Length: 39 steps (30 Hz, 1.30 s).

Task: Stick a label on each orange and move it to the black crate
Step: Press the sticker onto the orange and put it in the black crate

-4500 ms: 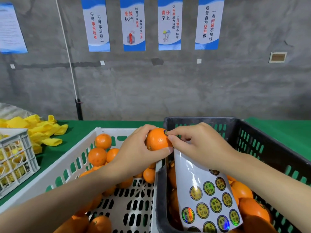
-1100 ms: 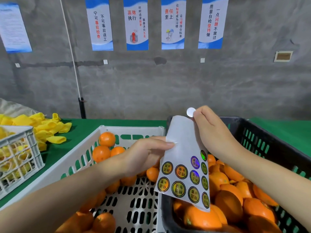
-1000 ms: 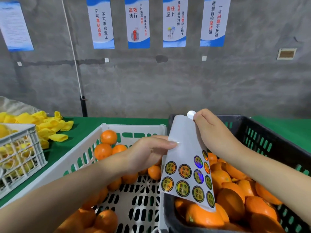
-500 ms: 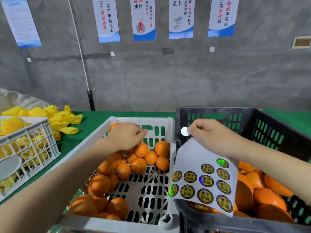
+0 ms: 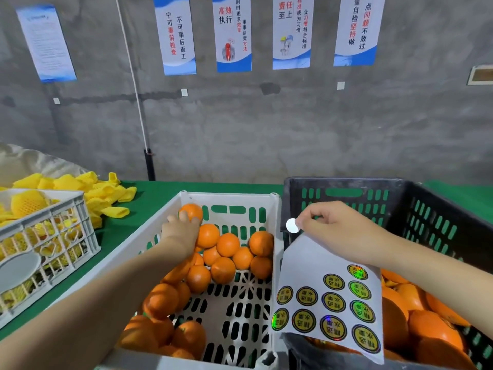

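Reaching into the white crate
Left hand curls over an orange; right hand pinches a peeled label, sticker sheet hanging beneath

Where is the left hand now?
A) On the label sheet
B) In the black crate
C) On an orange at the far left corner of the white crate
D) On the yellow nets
C: the left hand is in the white crate, its fingers touching the orange at the far left corner. The sheet is in the right hand.
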Available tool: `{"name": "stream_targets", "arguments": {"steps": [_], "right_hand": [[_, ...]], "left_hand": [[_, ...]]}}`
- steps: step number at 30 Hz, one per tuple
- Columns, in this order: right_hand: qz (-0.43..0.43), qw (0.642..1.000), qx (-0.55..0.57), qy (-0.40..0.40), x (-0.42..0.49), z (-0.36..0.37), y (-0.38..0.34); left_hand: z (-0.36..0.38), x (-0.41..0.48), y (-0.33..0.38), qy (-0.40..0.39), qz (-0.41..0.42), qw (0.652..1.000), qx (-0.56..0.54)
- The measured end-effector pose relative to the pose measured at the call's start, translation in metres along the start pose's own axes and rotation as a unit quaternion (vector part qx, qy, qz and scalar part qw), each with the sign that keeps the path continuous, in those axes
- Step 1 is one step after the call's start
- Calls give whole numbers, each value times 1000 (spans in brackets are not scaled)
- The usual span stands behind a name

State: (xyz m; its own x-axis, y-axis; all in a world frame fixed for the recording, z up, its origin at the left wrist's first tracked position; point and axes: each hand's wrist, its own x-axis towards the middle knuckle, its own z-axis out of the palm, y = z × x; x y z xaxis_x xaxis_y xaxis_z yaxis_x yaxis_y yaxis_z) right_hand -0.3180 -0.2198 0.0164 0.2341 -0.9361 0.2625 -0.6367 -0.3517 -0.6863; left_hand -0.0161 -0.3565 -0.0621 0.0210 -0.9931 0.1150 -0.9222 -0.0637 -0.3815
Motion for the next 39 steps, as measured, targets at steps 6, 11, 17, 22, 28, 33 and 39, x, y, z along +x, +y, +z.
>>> {"name": "stream_targets", "arguments": {"steps": [6,11,17,22,28,33,39], "right_hand": [[-4,1000,2,11,1,-1,2],[-1,1000,-8,15,2,-1,1],[-3,999,-20,42,2,-5,-1],[-1,997,-47,64,1,-13,-6],[-8,994,-39,100,3,-17,-6],[-23,990,-43,134,3,-20,-5],[-63,974,-80,204,3,-17,-10]], "left_hand": [[-10,2,-7,9,18,999,48],[-51,-8,5,127,29,980,-150],[-93,-58,44,180,152,868,-437],[-114,-96,69,232,239,847,-415],[-107,-91,64,246,221,843,-424],[-99,-82,60,233,208,837,-449],[-102,-86,64,236,226,846,-420]]}}
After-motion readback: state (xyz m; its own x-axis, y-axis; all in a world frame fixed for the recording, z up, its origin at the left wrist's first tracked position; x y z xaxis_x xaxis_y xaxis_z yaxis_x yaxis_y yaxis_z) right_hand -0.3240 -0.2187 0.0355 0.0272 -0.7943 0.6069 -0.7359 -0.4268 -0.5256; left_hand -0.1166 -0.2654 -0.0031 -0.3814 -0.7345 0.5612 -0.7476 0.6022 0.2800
